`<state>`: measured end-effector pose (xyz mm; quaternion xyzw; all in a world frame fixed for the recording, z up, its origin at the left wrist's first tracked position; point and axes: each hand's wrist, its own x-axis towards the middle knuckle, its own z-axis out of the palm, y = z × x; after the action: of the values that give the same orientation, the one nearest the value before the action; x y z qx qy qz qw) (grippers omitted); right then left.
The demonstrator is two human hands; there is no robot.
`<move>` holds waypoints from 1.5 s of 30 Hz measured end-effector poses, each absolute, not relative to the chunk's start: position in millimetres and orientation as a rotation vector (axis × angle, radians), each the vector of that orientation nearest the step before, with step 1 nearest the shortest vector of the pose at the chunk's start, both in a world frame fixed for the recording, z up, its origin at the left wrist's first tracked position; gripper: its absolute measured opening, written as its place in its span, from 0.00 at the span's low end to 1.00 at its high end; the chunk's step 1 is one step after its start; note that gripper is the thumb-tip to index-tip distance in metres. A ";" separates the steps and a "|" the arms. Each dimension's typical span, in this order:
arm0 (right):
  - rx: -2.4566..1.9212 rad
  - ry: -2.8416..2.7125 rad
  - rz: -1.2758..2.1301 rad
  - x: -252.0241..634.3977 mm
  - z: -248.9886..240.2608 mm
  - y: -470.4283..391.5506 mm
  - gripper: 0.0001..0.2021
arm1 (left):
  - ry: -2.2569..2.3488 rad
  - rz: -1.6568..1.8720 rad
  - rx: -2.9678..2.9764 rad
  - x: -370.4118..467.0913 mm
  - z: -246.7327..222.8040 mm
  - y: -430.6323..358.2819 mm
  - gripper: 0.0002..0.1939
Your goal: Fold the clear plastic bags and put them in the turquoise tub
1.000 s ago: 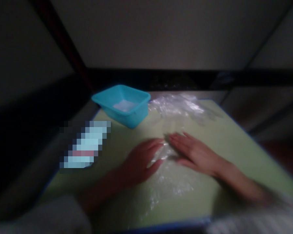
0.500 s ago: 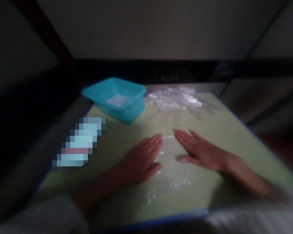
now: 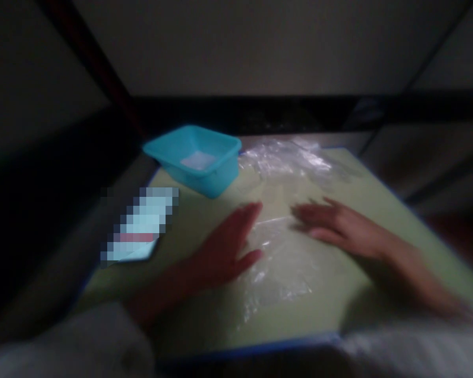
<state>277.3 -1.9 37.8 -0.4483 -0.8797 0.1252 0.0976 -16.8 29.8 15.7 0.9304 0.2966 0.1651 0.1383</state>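
A clear plastic bag (image 3: 279,262) lies spread on the yellow-green tabletop (image 3: 205,320), its shiny creases gathered toward the near side. My left hand (image 3: 228,247) is at the bag's left edge, fingers stretched out and thumb apart, holding nothing. Over the bag's upper right side hovers my right hand (image 3: 339,226), fingers extended and slightly blurred, also without anything in it. Whether either hand still touches the plastic is hard to tell in the dim light.
A turquoise basin (image 3: 216,181) with a whitish item (image 3: 198,160) inside stands at the back left. Beside it lies a heap of clear plastic bags (image 3: 291,157). A pixelated pale blue object (image 3: 145,226) rests near the left edge. A wall rises behind the table.
Both hands have lifted from lying flat on the bag, the right one shifting outward to the right and the left one tilting onto its side. The view has shifted slightly.
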 end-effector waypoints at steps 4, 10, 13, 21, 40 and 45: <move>-0.983 -2.655 0.438 260.4 42.6 -2.9 0.18 | 1.103 0.461 2.654 -33.4 34.7 35.6 0.26; -0.853 -2.717 0.513 253.3 39.8 -9.8 0.15 | 1.309 0.116 2.796 -35.8 30.8 32.0 0.24; -0.798 -2.760 0.534 250.6 39.5 -12.6 0.14 | 1.318 0.119 2.889 -30.0 29.9 30.9 0.26; -0.605 -2.776 0.688 228.9 44.1 -23.1 0.17 | 1.137 0.177 2.902 -27.1 23.2 38.8 0.27; -0.913 -2.283 0.315 244.0 18.0 12.4 0.15 | 0.271 0.172 2.752 -3.5 16.4 -17.5 0.37; -0.888 -2.489 0.334 238.5 10.4 19.3 0.16 | 0.061 0.115 2.737 2.8 9.5 -25.1 0.38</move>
<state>238.5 19.3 10.4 -0.3239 -0.9079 0.1219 0.2366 2.8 -25.1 9.5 0.9788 0.0219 0.0411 0.1992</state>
